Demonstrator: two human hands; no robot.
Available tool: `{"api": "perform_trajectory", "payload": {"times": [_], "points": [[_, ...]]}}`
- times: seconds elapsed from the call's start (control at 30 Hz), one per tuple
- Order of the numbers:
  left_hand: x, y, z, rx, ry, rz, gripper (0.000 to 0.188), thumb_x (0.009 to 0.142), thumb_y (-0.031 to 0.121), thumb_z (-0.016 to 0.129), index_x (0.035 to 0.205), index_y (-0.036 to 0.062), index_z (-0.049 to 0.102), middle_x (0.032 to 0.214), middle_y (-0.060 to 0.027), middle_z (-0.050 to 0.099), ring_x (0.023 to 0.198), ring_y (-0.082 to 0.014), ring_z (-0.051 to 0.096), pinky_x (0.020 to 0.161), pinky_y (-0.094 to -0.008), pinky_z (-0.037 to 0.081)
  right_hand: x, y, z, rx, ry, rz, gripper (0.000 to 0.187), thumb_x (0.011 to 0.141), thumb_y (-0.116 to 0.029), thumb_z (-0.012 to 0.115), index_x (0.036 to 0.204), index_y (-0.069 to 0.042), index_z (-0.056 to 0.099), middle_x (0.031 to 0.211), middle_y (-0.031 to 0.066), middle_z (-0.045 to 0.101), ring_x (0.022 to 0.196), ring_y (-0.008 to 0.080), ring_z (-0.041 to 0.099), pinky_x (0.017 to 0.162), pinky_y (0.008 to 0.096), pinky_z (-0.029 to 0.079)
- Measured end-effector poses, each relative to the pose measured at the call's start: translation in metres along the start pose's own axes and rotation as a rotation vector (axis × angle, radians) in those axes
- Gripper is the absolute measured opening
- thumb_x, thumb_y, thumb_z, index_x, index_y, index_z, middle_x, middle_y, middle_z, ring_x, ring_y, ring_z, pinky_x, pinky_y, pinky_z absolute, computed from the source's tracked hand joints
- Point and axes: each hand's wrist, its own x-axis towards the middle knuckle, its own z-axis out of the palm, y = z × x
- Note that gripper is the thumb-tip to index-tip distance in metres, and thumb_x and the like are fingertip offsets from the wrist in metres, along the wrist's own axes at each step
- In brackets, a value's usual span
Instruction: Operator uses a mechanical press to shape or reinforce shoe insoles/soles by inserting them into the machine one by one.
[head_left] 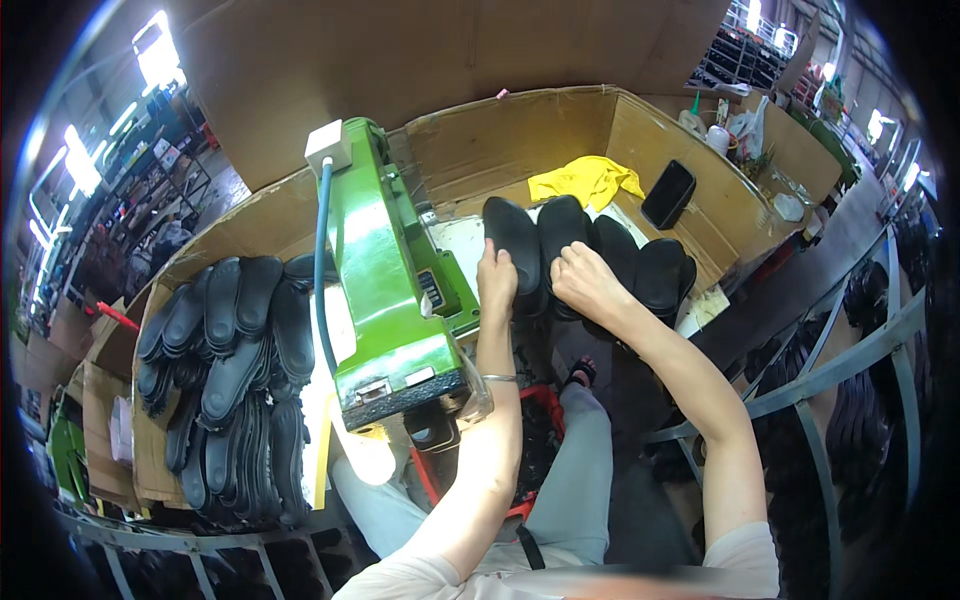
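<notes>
A black shoe sole [512,240] stands at the left end of a row, and my left hand [497,282] grips its lower left edge, thumb up along the face. Just to the right, my right hand [585,282] is closed in a fist before the lower end of a second black sole [563,225]. Whatever lies inside those curled fingers is hidden. More black soles [660,275] lean side by side to the right of it. Close to my left forearm is a green machine [385,270] with a blue cable and a lit lamp beneath its head.
Many black soles [235,375] are piled left of the machine. Cardboard walls [510,145] enclose the worktop, with a yellow cloth [588,182] and a dark phone-like slab [668,195] at the back. A red crate [540,400] sits between my legs; a metal rail [820,375] curves at right.
</notes>
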Motion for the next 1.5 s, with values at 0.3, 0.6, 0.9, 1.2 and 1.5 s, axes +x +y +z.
{"api": "perform_trajectory", "payload": {"times": [0.3, 0.6, 0.9, 1.2, 1.5], "points": [[0.004, -0.008, 0.008, 0.044, 0.105, -0.070, 0.053, 0.092, 0.024, 0.046, 0.138, -0.0034, 0.044, 0.127, -0.0294, 0.055, 0.118, -0.0429, 0.053, 0.102, -0.0435, 0.040, -0.020, -0.022, -0.003, 0.021, 0.055, 0.128, 0.010, 0.075, -0.015, 0.059, 0.076, -0.006, 0.062, 0.072, 0.0040, 0.056, 0.079, 0.0174, 0.054, 0.070, 0.0294, 0.040], [-0.012, -0.007, 0.014, -0.026, 0.094, 0.068, 0.062, 0.096, 0.037, 0.048, 0.143, -0.0024, 0.037, 0.142, -0.0265, 0.042, 0.134, -0.0373, 0.040, 0.110, -0.0364, 0.031, -0.054, -0.067, -0.036, 0.335, 0.296, 0.464, 0.037, 0.074, -0.009, 0.062, 0.109, 0.002, 0.061, 0.110, 0.0177, 0.059, 0.101, 0.0284, 0.055, 0.086, 0.0375, 0.043], [-0.151, -0.084, -0.029, -0.223, 0.210, 0.142, 0.040, 0.096, 0.020, 0.057, 0.128, -0.0038, 0.051, 0.127, -0.0171, 0.055, 0.117, -0.0243, 0.054, 0.097, -0.0337, 0.044, -0.170, -0.134, -0.026, 0.754, 0.397, 0.788, 0.013, 0.074, -0.003, 0.065, 0.087, -0.003, 0.068, 0.079, 0.0124, 0.066, 0.074, 0.0297, 0.061, 0.072, 0.0382, 0.046], [-0.174, -0.021, 0.012, -0.705, -0.507, -0.440, 0.109, 0.080, 0.072, 0.056, 0.148, -0.0064, 0.021, 0.154, -0.0252, 0.021, 0.145, -0.0328, 0.016, 0.114, -0.0483, 0.020, -0.217, -0.056, 0.031, 1.383, 0.815, 1.679, 0.040, 0.089, -0.033, 0.068, 0.112, -0.001, 0.060, 0.096, 0.0029, 0.066, 0.087, 0.0120, 0.061, 0.077, 0.0257, 0.046], [-0.133, 0.042, 0.114, -0.878, -0.424, -0.651, 0.093, 0.072, 0.054, 0.077, 0.139, 0.0016, 0.041, 0.139, -0.0164, 0.047, 0.125, -0.0278, 0.048, 0.104, -0.0452, 0.038, -0.195, -0.024, 0.026, 1.783, 0.705, 1.700, 0.042, 0.091, -0.049, 0.060, 0.107, -0.011, 0.061, 0.084, -0.0062, 0.059, 0.068, 0.0035, 0.052, 0.058, 0.0205, 0.036]]}}
